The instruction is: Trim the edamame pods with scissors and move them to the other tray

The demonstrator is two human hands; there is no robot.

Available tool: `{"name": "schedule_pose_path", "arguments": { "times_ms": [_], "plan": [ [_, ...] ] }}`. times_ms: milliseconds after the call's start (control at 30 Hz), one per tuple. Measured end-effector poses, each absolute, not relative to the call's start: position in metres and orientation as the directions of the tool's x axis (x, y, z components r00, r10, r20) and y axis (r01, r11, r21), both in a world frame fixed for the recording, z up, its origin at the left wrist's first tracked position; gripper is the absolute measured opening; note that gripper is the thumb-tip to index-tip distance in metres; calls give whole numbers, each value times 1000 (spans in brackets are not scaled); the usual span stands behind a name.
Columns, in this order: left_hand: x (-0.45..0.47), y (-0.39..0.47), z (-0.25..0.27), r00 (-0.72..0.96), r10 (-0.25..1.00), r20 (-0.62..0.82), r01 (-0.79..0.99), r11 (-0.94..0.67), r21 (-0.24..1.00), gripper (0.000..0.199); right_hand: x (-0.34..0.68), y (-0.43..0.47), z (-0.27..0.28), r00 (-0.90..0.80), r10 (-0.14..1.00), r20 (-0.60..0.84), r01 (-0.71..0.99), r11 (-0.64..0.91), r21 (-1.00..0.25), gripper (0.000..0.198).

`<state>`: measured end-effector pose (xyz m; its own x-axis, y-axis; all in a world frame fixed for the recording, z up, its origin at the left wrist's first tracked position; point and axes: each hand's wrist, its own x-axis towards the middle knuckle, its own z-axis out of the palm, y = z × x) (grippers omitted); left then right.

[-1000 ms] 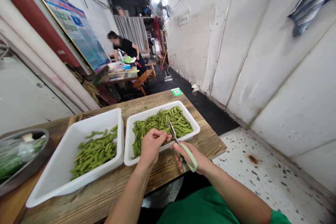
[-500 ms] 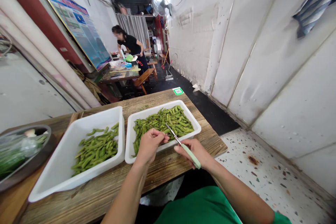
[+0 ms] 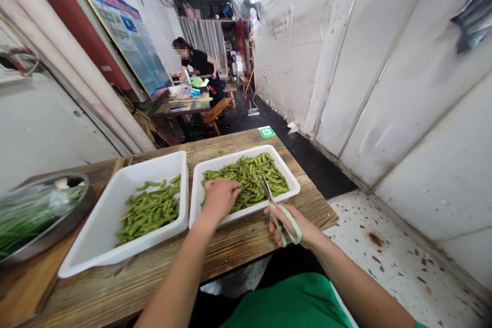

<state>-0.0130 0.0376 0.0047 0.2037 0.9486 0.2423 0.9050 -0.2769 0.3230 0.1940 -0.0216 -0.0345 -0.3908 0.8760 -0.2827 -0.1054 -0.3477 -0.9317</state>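
Note:
My right hand grips scissors with light green handles. Their blades are slightly apart and point over the near right side of a white tray. This tray is full of edamame pods. Over the left part of those pods is my left hand, its fingers bent and pressed together. Its fingertips reach down among the pods, and whatever they pinch is hidden. Left of it stands a deeper white tray with a smaller heap of edamame pods on its right side.
A metal bowl with greens and clear plastic stands at the far left of the wooden table. A green QR-code card lies at the far corner. Farther back, a person bends over another table, beside a wooden bench.
My left hand has moved from beside the scissor blades leftward, down onto the pods. My right hand has turned the scissors, so both handle loops show and the blades have parted. The view has shifted slightly.

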Motion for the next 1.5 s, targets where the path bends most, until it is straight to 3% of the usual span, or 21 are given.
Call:
{"name": "schedule_pose_path", "arguments": {
  "times_ms": [133,300,400,500,567,900,1233,1300,1400,1500],
  "plan": [
    [9,67,-6,270,953,138,922,-297,247,13,196,-23,-39,-423,874,-239,-116,-314,-942,52],
    [-3,80,-3,258,959,117,920,-281,274,7,201,-23,-41,-448,863,-233,-62,-290,-955,49],
    [-10,73,4,264,958,110,809,-283,515,14,202,-22,-40,-456,864,-216,-48,-266,-963,47],
    [-8,60,9,269,963,22,517,-164,840,24,201,-22,-39,-456,864,-215,-7,-246,-969,45],
    [-4,50,10,271,962,-18,430,-105,897,27,200,-22,-38,-467,857,-218,30,-231,-973,45],
    [10,24,5,15,982,188,556,-165,815,21,193,-24,-32,-456,875,-162,103,-128,-986,43],
    [9,25,-4,-4,989,150,548,-124,827,19,187,-23,-30,-416,882,-222,120,-189,-975,45],
    [6,29,-6,-72,989,126,451,-80,889,21,187,-23,-30,-430,877,-215,85,-198,-977,44],
    [4,31,-4,-100,994,-46,65,53,997,27,187,-24,-32,-463,866,-189,11,-208,-978,43],
    [5,29,-1,-3,981,-192,-265,184,947,28,185,-26,-33,-512,839,-183,-14,-222,-975,45]
  ]
}}
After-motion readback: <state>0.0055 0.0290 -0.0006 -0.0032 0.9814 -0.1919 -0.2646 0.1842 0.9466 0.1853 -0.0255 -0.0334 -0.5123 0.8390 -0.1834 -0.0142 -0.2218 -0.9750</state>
